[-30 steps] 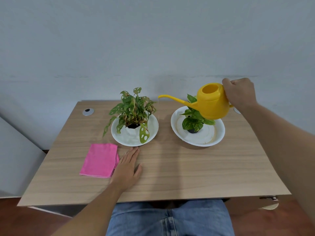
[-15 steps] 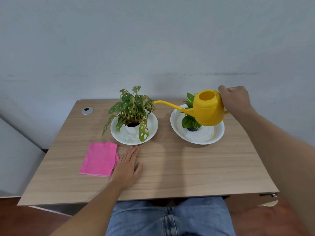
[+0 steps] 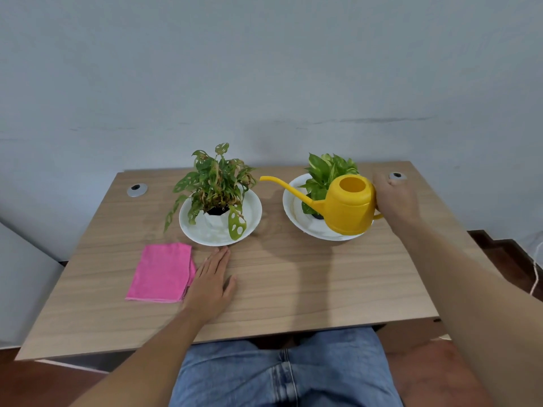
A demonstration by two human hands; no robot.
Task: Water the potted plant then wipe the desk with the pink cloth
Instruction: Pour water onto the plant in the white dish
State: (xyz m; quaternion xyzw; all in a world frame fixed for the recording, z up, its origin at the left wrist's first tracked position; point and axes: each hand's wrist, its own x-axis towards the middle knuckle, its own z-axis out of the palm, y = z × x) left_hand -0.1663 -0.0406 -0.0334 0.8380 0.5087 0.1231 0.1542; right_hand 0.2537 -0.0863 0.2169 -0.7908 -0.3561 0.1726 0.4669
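My right hand [image 3: 395, 199] grips the handle of a yellow watering can [image 3: 348, 208], held level in front of the right potted plant [image 3: 330, 171]. The can's long spout points left, its tip in the gap between the two plates. The left potted plant [image 3: 214, 183], with holed leaves, stands in a white pot on a white plate [image 3: 249, 218]. A folded pink cloth [image 3: 161, 271] lies on the wooden desk [image 3: 308, 283] at the front left. Next to the cloth's right edge, my left hand [image 3: 210, 284] rests flat with fingers together, holding nothing.
The right plant stands on a second white plate [image 3: 291, 212], partly hidden by the can. Two round grey cable grommets [image 3: 137, 190] sit at the desk's back corners. A pale wall runs behind the desk. My knees in jeans are under the front edge.
My right hand has lowered the watering can and levelled it, drawing it back from the left plant toward the right plate. My left hand and the cloth have stayed put.
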